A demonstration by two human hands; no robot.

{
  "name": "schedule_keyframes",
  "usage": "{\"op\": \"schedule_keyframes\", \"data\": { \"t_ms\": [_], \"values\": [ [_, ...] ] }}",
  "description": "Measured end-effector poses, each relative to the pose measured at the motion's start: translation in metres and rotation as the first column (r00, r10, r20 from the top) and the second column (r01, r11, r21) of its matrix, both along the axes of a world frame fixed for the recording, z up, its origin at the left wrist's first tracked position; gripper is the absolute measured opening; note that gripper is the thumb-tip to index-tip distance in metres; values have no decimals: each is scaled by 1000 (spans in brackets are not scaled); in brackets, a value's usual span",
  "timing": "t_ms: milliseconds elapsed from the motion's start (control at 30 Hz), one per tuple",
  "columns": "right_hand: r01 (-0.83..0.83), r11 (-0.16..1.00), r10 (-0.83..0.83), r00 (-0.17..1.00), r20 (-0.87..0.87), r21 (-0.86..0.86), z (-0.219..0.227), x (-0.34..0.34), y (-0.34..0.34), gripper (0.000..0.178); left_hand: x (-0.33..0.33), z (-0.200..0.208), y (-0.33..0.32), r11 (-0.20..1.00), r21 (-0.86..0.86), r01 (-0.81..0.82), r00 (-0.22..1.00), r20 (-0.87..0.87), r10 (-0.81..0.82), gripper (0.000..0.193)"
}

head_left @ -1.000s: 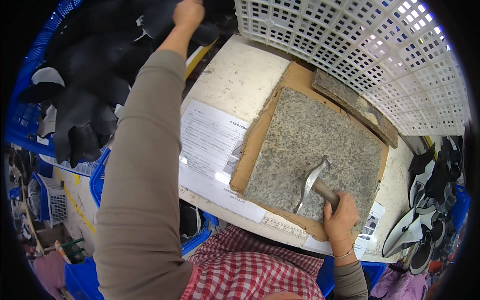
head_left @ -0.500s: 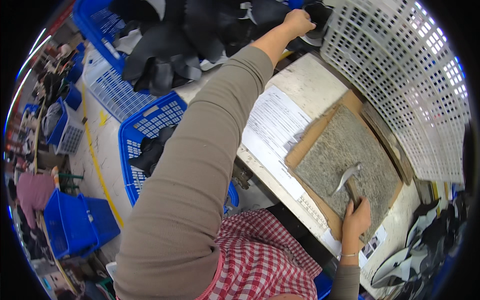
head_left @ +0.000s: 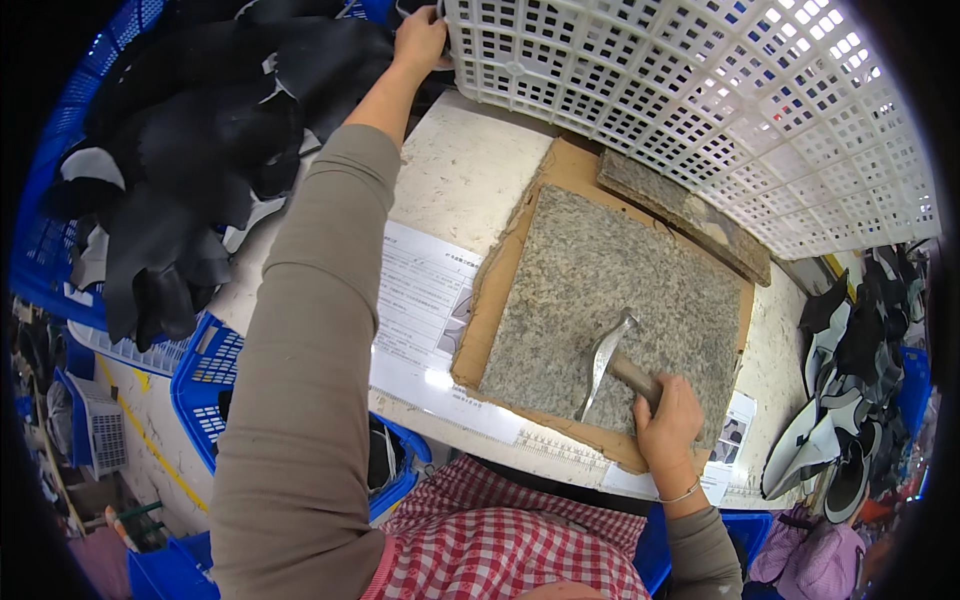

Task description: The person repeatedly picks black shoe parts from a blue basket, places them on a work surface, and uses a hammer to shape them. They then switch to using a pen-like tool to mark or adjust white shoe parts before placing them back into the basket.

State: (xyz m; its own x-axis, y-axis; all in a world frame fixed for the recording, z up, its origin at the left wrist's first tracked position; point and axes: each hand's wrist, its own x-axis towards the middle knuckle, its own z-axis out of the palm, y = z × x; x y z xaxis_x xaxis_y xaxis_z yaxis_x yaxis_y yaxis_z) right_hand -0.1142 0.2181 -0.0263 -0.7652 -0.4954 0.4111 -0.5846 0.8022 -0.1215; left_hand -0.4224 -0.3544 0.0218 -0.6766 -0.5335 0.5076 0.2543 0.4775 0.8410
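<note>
Right hand: at the near right of the table, its fingers wrapped around the wooden handle of a hammer; a thin bracelet circles the wrist.
Hammer: above the near half of a speckled stone slab, its curved metal head to the left of the hand, one slender end pointing near and left; whether the head touches the stone cannot be told.
Left hand: stretched to the far left, fingers bent, beside the left corner of a white lattice crate and the dark cut pieces; whether it pinches anything cannot be told.
Dark cut pieces: heaped at the far left, over a blue basket.
Slab support: brown cardboard under the slab, its edges showing; a narrow stone strip lies along the far side.
Left of the slab: a printed sheet, flat on the table.
Near table edge: a ruler scale.
Far right: black and white pieces in a pile.
</note>
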Motion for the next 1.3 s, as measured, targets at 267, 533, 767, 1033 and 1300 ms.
{"op": "schedule_keyframes", "data": {
  "t_ms": [267,533,767,1033,1300],
  "values": [
    [14,1000,-15,998,54,13,3,1,0,34,0,-1,-7,997,76,-17,970,245,-2,46],
    [18,1000,-18,999,30,7,0,4,2,32,90,114,-49,978,172,118,832,-555,-2,19],
    [59,998,-59,998,4,-23,-7,5,6,34,262,206,11,933,-10,359,856,-395,-334,27],
    [83,926,10,969,245,-368,7,59,5,30,287,239,138,574,-541,615,781,520,-347,28],
    [177,960,-120,960,253,-216,9,123,22,30,273,116,345,488,-798,355,685,-133,-716,46]
  ]
}}
